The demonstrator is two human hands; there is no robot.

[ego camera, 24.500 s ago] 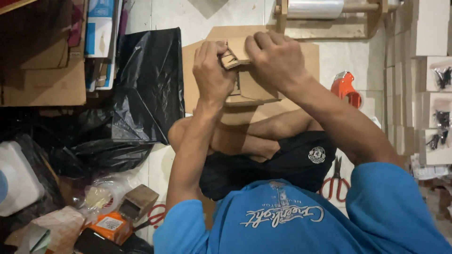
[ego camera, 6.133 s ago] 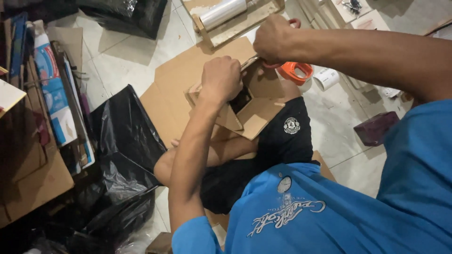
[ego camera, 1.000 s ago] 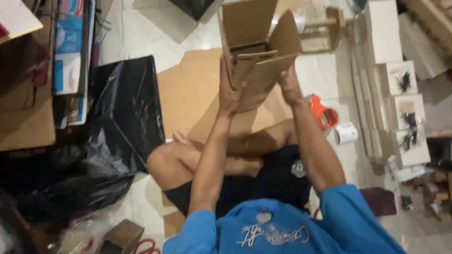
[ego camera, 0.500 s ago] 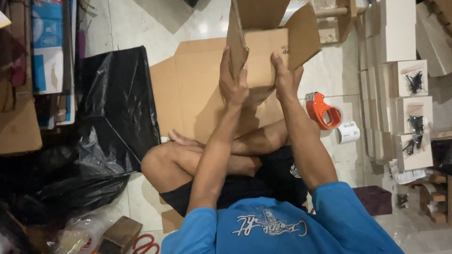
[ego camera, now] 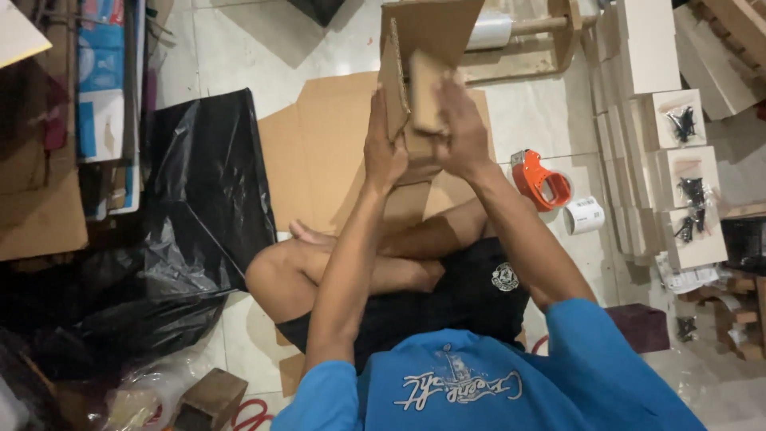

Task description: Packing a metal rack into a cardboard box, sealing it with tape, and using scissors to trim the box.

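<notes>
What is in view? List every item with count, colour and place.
cardboard box: one, brown, flaps open, held up at top centre
flat cardboard sheet: one, brown, on the floor under the box
black plastic bag: one, left of the sheet
tape dispenser: one, orange, on the floor at right
label roll: one, white, beside the dispenser
small white boxes: several, stacked at right
left hand: gripping the box's left side
right hand: on the box's right side
</notes>
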